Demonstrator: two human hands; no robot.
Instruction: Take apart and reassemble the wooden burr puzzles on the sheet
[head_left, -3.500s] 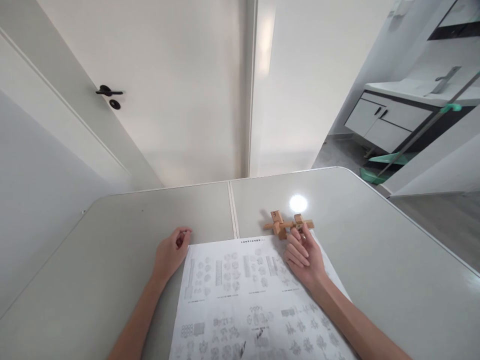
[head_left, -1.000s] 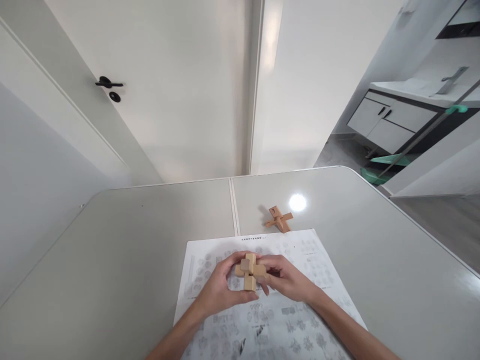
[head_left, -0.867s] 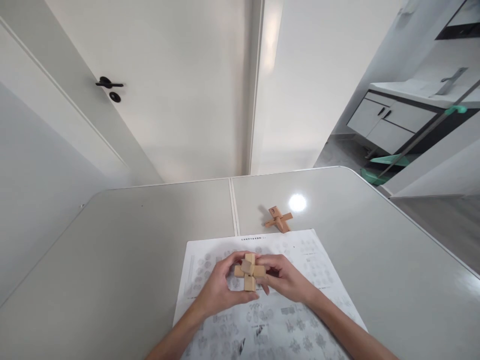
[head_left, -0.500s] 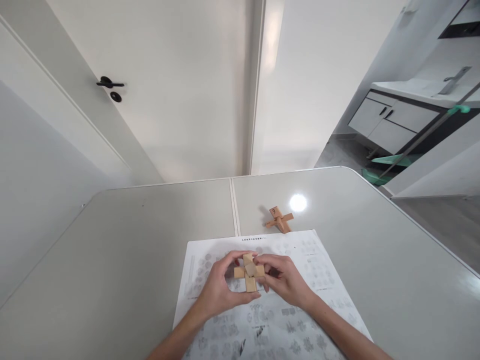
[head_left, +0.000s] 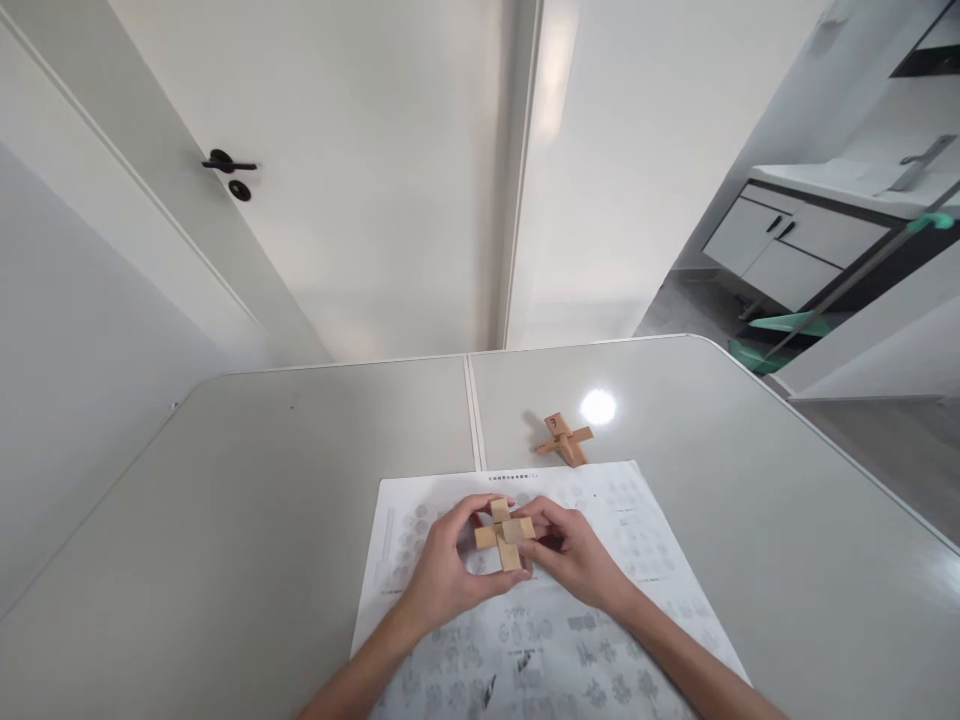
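Observation:
A light wooden burr puzzle [head_left: 511, 532], made of crossed blocks, is held up over the printed sheet [head_left: 480, 660]. My left hand [head_left: 444, 568] curves round its left side, with fingers at the top block and thumb at the bottom one. On the other side, my right hand [head_left: 571, 556] pinches the right-hand block between thumb and fingers. Some fingertips are hidden behind the wood. Beyond the sheet's far edge lies a darker wooden cross-shaped puzzle [head_left: 565, 440], with a dark mark on one arm.
The grey table [head_left: 225, 520] has a pale seam [head_left: 474, 410] running away from me. A white door [head_left: 375, 180] with a black handle [head_left: 229, 163] stands behind it. At the far right are a sink cabinet [head_left: 799, 235] and a green-handled pole [head_left: 930, 221].
The held puzzle has turned and tilted a little, its middle block now nearer the right-hand block. Both hands have shifted slightly with it. The whole view has drifted slightly.

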